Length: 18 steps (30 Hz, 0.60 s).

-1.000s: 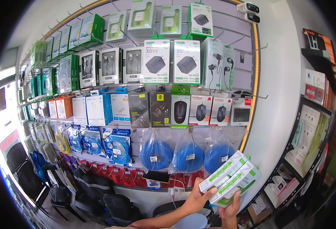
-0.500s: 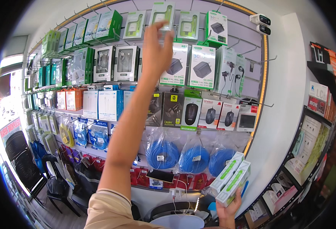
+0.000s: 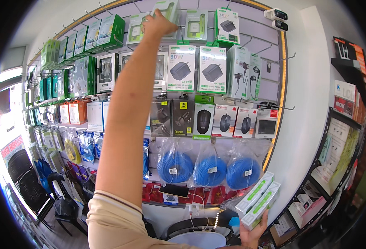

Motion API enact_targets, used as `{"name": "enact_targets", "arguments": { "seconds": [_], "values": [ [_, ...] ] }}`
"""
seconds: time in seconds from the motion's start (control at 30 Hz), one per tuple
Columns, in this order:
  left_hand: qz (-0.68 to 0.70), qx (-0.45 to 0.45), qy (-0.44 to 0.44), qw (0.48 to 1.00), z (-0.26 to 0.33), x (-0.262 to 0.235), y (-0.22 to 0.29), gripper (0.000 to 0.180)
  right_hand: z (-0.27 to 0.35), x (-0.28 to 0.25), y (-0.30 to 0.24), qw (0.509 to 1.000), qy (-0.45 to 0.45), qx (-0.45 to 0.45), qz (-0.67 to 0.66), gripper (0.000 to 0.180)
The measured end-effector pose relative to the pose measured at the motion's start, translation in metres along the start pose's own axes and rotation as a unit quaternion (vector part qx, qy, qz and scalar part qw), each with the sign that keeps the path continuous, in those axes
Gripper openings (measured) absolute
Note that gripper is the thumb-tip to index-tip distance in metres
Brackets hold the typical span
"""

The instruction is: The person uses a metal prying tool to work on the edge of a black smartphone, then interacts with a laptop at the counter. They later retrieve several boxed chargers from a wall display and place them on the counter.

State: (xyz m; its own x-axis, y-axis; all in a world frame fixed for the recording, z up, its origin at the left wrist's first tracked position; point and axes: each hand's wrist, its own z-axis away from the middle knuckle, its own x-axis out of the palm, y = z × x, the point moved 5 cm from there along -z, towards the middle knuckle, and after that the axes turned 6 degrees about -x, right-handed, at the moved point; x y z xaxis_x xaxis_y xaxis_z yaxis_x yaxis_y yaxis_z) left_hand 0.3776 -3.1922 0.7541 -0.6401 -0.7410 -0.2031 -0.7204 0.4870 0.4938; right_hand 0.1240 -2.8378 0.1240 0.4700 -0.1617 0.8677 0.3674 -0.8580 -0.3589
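My left arm reaches straight up the display wall. My left hand (image 3: pixel 156 25) grips a green-and-white packaged box (image 3: pixel 169 9) at the top row of hooks, between other similar boxes (image 3: pixel 196 25). Low at the right, my right hand (image 3: pixel 253 234) holds a stack of long white boxes with green stripes (image 3: pixel 257 199) from underneath, tilted up to the right, just below the bagged blue cable coils (image 3: pixel 243 172).
The slat wall carries rows of charger boxes (image 3: pixel 181 68), mouse boxes (image 3: pixel 203 120), earphone packs (image 3: pixel 245 76) and several bare hooks (image 3: pixel 280 58) at its right edge. A phone (image 3: pixel 173 190) lies on a ledge. Black chairs (image 3: pixel 25 182) stand at lower left, a shelf unit (image 3: pixel 336 157) at right.
One second ago my left hand was low beside the stack in my right hand. It has since risen with a box up to the top row. The right hand stayed low.
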Motion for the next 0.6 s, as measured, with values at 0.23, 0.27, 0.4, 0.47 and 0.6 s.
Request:
{"name": "enact_targets", "arguments": {
  "seconds": [0.23, 0.27, 0.4, 0.47, 0.6],
  "values": [
    [-0.183, 0.113, -0.135, 0.967, -0.036, -0.082, 0.009, 0.09, -0.001, -0.013, -0.001, 0.997, 0.045, 0.057, -0.039, 0.058],
    [-0.181, 0.126, -0.159, 0.962, -0.031, -0.087, 0.008, 0.093, 0.0, -0.013, 0.0, 0.994, 0.062, 0.07, -0.061, 0.053],
    [-0.089, 0.156, -0.171, 0.969, -0.043, -0.093, -0.002, 0.081, 0.0, -0.012, 0.013, 0.995, 0.07, 0.077, -0.003, 0.06],
    [-0.099, 0.176, -0.152, 0.968, -0.052, -0.084, -0.007, 0.081, 0.001, -0.017, 0.019, 0.995, 0.034, 0.089, -0.022, 0.06],
    [-0.102, 0.195, -0.145, 0.965, -0.07, -0.076, -0.006, 0.082, 0.005, -0.009, 0.026, 0.992, -0.009, 0.123, -0.04, 0.06]
  ]
}}
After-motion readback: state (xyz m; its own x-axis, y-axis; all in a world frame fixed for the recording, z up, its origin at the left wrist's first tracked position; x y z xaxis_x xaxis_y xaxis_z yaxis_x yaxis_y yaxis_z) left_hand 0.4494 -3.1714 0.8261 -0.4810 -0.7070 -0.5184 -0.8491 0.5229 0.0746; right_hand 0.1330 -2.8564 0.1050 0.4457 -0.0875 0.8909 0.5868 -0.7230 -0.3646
